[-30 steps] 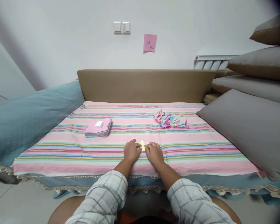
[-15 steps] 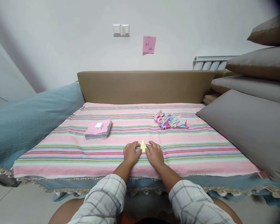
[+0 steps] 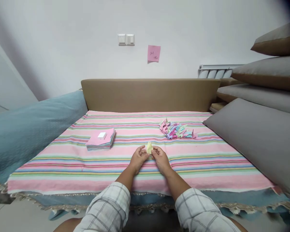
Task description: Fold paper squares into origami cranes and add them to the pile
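A small piece of folded yellow paper stands between my two hands, its pointed end upward. My left hand pinches its lower left side between thumb and fingers. On the other side, my right hand grips the paper's right edge the same way. Both hands are over the striped cloth, near the middle of the seat. Beyond them to the right lies a pile of folded paper pieces in pink, purple, blue and green. Left of my hands sits a stack of coloured paper sheets.
A small white block rests on the paper stack. Grey cushions are piled at the right, and a blue-covered armrest borders the left. A brown backrest stands behind. On the wall are switches and a pink note.
The yellow paper, flat on the cloth before, is now raised and held upright between my fingers. My hands have come closer together. The view has tilted slightly upward.
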